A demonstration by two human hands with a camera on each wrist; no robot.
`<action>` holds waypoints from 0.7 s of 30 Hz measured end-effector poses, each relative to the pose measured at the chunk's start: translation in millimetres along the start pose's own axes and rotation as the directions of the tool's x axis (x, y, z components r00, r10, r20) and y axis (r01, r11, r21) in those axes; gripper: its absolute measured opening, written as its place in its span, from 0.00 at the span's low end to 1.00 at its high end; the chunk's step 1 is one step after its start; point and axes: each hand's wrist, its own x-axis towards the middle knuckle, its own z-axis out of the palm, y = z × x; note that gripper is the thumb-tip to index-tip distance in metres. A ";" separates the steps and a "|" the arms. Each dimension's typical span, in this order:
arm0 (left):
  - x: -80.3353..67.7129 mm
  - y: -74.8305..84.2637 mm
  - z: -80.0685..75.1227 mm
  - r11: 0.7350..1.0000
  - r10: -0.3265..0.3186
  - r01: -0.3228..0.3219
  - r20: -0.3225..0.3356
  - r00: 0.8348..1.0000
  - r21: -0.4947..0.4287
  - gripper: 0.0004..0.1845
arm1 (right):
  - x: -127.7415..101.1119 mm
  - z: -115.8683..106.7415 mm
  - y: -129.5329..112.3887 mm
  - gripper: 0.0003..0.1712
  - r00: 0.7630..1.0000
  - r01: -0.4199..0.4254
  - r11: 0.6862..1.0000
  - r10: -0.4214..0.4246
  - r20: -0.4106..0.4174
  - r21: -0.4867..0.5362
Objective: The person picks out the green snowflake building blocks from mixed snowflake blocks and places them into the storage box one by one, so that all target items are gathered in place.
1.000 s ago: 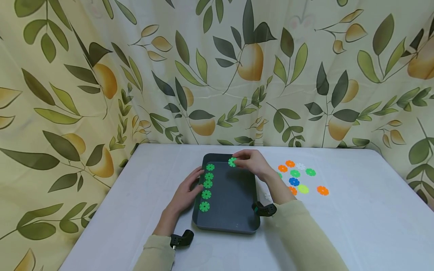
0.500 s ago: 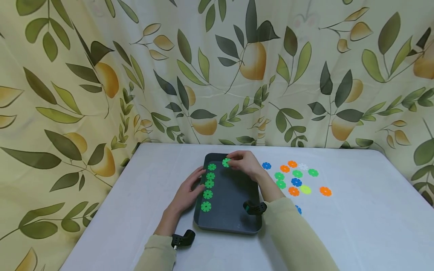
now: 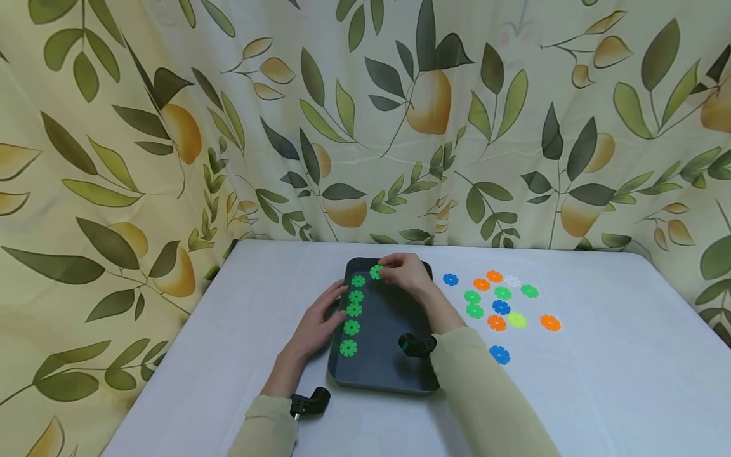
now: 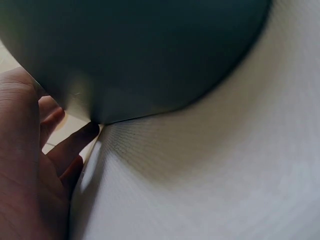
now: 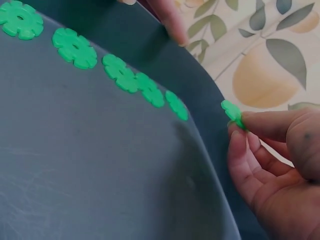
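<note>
Your left hand [image 3: 315,322] spreads its fingers along the left side of the tray [image 3: 381,346], seemingly to steady it, while your right hand [image 3: 407,273] pinches a green disc [image 3: 375,271] by its edge at the tray's far end, with bare tray floor right of the five green discs [image 3: 355,308].

Green, orange, blue, lime and white notched discs [image 3: 348,348]; dark grey tray [image 3: 382,362]; white table [image 3: 617,381]; khaki sleeves [image 3: 497,387]; cream curtain [image 3: 365,120] printed with green leaves [image 3: 64,386], orange fruit [image 3: 428,105].
</note>
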 end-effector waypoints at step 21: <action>-1.3 -0.6 -0.5 1.000 0.005 -0.005 0.000 1.000 -0.010 0.27 | 11.3 18.8 18.1 0.14 0.996 -0.082 0.996 0.081 -0.048 -0.017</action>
